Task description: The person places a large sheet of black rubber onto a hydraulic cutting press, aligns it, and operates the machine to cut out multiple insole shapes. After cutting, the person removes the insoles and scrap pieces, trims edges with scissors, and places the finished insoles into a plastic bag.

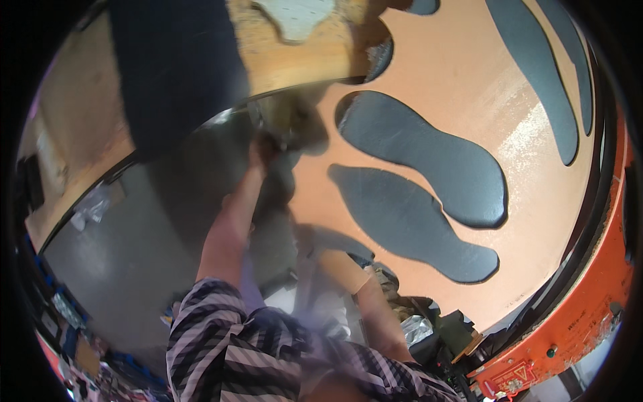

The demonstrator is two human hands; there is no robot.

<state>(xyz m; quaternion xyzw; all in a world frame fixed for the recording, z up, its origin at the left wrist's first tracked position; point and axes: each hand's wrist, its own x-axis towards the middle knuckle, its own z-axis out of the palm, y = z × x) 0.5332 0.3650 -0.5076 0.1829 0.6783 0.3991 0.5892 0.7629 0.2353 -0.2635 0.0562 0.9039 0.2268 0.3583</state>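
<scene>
My left hand (268, 149) reaches forward to the edge of the tan surface (402, 137). Beside its fingers is a blurred brownish shape (295, 114) with a thin shiny edge; its kind is unclear, and so is whether I hold it. Closer to my body, my right hand (321, 249) is smeared by motion at the near left edge of the tan surface, next to a blurred grey shape. A tan covering wraps the right wrist. Two dark grey sole-shaped areas (429, 157) (418, 221) lie to the right; whether they are pieces or openings, I cannot tell.
Long curved dark shapes (536, 74) cross the far right of the tan surface. An orange machine part (569, 321) curves along the right. A grey surface (120, 254) spreads at left, with a wooden board (295, 67) and dark cloth-like panel (177, 74) beyond. Clutter lies near my right forearm.
</scene>
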